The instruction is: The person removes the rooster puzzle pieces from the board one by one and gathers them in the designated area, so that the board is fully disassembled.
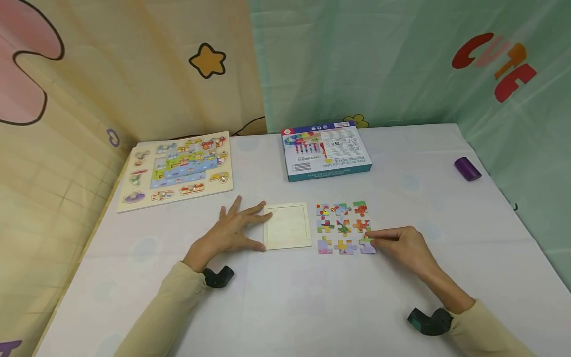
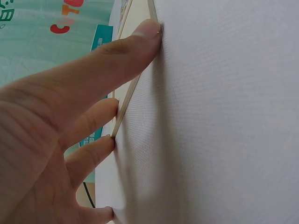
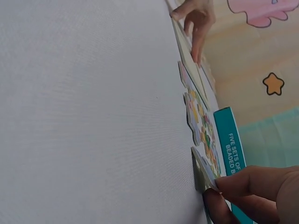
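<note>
A shallow wooden puzzle tray point(image 1: 288, 227), bare inside, lies flat before me. My left hand point(image 1: 228, 231) spreads its fingers along the tray's left side, thumb at the near corner and a fingertip over the rim. To the tray's right, several colourful jigsaw pieces point(image 1: 343, 226) lie spaced out in rows. My right hand point(image 1: 407, 249) pinches the near-right corner piece point(image 1: 367, 246) between thumb and fingers. In the right wrist view that jigsaw piece point(image 3: 204, 166) is tilted, its grey underside showing.
Behind the tray lies a bead-set box point(image 1: 327, 151). A wooden knob puzzle board point(image 1: 178, 171) with smaller picture boards on it is at the back left. A purple cylinder point(image 1: 467, 169) lies near the right table edge. Curtains point(image 1: 357, 59) hang behind the table.
</note>
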### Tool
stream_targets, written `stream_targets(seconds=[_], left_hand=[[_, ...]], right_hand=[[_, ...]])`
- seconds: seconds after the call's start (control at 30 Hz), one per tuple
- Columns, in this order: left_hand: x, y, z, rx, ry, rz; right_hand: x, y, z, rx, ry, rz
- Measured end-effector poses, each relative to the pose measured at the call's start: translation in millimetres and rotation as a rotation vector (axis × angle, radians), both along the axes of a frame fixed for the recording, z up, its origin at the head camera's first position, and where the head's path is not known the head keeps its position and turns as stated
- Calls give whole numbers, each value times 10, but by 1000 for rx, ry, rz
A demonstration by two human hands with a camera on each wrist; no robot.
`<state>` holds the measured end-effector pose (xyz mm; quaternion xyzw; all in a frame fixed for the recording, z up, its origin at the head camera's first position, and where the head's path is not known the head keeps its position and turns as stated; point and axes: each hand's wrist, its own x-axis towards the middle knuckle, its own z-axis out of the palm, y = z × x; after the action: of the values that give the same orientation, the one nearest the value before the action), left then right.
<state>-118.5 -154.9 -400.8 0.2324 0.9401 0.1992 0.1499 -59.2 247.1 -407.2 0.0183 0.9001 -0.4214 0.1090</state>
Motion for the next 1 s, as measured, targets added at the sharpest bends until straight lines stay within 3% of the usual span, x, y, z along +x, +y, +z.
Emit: stream_targets(seconds=[0.3,1.0], left_hand=[[-13,13,-3,2,4,-7],[-12,-3,-14,-4,-17,-12]], right_hand=[[37,-64,-16,85,119,14],[14,-85,-78,112,183,26]])
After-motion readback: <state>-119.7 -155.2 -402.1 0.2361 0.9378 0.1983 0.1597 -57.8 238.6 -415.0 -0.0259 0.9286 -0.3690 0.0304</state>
